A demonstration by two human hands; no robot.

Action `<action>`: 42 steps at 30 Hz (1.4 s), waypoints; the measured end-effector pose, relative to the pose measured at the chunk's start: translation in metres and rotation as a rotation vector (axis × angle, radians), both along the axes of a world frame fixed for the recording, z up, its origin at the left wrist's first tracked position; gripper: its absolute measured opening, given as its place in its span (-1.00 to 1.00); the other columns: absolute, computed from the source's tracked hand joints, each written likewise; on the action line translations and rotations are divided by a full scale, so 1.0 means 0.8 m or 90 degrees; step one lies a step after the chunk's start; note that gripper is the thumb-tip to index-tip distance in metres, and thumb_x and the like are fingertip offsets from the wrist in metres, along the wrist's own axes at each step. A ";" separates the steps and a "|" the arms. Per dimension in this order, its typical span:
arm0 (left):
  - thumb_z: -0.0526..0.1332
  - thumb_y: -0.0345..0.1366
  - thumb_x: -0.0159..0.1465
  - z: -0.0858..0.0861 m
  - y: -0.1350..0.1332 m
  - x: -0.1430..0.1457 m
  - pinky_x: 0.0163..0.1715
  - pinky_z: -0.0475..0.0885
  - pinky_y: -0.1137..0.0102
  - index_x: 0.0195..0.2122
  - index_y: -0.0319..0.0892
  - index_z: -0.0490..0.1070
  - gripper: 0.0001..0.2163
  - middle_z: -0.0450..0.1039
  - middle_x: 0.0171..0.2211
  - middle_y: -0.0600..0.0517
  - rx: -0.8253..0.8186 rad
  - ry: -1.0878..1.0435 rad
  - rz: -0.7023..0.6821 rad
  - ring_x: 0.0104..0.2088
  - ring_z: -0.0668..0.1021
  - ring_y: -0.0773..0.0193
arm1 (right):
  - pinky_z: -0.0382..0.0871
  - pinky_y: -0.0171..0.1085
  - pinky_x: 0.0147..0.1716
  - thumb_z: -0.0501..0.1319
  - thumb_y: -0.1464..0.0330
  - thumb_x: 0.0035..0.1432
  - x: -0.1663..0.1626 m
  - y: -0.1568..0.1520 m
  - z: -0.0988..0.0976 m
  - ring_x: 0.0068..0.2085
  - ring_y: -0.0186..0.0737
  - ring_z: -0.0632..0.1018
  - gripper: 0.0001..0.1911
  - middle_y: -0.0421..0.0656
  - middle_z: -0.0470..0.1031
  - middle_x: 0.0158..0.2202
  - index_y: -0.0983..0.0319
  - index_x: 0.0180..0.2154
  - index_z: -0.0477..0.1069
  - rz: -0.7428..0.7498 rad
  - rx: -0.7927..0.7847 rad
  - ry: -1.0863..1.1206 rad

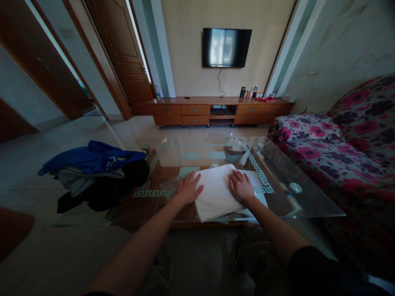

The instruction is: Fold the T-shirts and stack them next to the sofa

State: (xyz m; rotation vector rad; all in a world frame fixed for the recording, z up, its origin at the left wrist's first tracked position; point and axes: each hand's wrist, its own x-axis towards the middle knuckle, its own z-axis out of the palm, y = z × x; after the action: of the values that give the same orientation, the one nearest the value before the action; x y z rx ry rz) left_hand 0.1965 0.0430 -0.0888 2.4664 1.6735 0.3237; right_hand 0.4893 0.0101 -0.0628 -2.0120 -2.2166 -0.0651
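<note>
glass table (308, 205) | centre: folded white cloth (216, 193) over a sheet (254, 179) | left edge: clothes heap (98, 181), blue jacket (95, 158) on top | far side: small basket (233, 155)

No words or numbers can be read here. The blue jacket (92, 158) on the glass table (308, 205) has a small yellow and white print on it, but it is too blurry to read. The bottles (247, 92) on the long wooden cabinet (197, 110) by the wall have labels, but they are far too small to make out. The white cloth (216, 193) is plain.
</note>
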 end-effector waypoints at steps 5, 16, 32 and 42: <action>0.03 0.12 0.36 0.008 -0.008 0.004 0.28 -0.01 -0.12 0.37 0.00 0.18 -0.39 0.27 0.29 -0.21 0.028 0.006 -0.001 0.27 0.29 -0.21 | -0.25 0.30 0.32 -0.07 0.04 0.39 -0.041 -0.020 -0.006 0.45 0.26 -0.09 -0.26 0.13 -0.20 0.49 0.29 0.43 0.04 -0.119 -0.016 -0.017; 0.04 0.08 0.37 0.032 -0.023 0.017 0.17 0.19 -0.04 0.22 -0.07 0.33 -0.50 0.37 0.13 -0.23 0.034 0.052 -0.021 0.15 0.38 -0.17 | -0.35 0.39 0.29 -0.22 -0.16 0.35 -0.032 -0.017 -0.027 0.47 0.21 -0.22 -0.19 -0.06 -0.32 0.52 0.04 0.47 -0.14 -0.068 -0.160 0.020; 0.11 -0.25 0.36 0.058 -0.082 0.066 -0.25 0.43 0.37 -0.30 -0.17 0.53 -0.78 0.58 -0.29 -0.05 -0.043 0.008 -0.337 -0.28 0.60 0.18 | -0.32 0.34 0.30 -0.24 -0.13 0.37 -0.076 -0.023 -0.024 0.46 0.25 -0.22 -0.21 -0.05 -0.38 0.52 0.05 0.48 -0.18 -0.098 -0.124 0.032; 0.12 -0.21 0.35 0.052 -0.083 0.053 -0.33 0.43 0.36 -0.35 -0.16 0.53 -0.75 0.60 -0.33 -0.07 0.001 0.097 -0.356 -0.31 0.62 0.15 | -0.44 0.56 0.17 -0.28 -0.20 0.31 -0.037 -0.014 -0.037 0.44 0.37 -0.33 -0.14 -0.07 -0.43 0.52 0.01 0.48 -0.30 -0.222 -0.134 0.084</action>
State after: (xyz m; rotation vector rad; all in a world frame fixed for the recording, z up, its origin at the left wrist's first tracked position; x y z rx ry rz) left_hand 0.2388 -0.0233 -0.0470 2.8766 0.9487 0.0662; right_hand 0.4598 -0.0012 -0.0922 -2.4155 -1.8404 0.2651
